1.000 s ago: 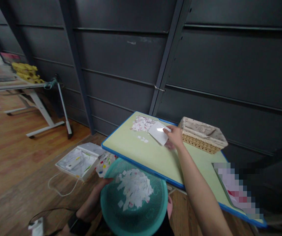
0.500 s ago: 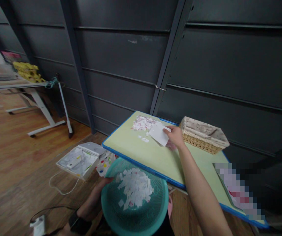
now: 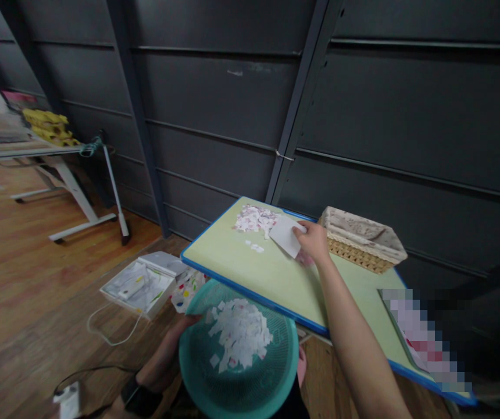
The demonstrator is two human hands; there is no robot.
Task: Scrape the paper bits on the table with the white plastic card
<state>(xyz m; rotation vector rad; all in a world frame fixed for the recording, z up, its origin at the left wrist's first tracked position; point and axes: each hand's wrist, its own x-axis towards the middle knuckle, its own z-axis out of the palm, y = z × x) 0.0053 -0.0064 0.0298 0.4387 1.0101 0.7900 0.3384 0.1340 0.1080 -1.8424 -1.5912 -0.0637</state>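
Observation:
My right hand (image 3: 312, 237) grips a white card (image 3: 285, 235) by its right end, low over the pale green tabletop (image 3: 232, 256). The card's far edge meets a heap of torn paper bits (image 3: 256, 219). A few loose scraps (image 3: 255, 247) lie in front of the heap. Something pinkish (image 3: 305, 258) shows under my right hand; I cannot make out what it is. My left hand (image 3: 183, 329) is closed on the left rim of a teal plastic basket (image 3: 276, 372), held below the table's front edge. A pile of white paper pieces (image 3: 241, 334) lies inside it.
A wicker basket with a cloth lining (image 3: 363, 241) stands at the table's back right. Blurred-out flat material (image 3: 420, 337) lies at the right end. On the floor at left are an open white box (image 3: 139, 285) and a cable. A dark panelled wall (image 3: 215, 87) rises behind.
My right hand and the card have shifted slightly right, away from the loose scraps. The left hand and teal basket stay in place.

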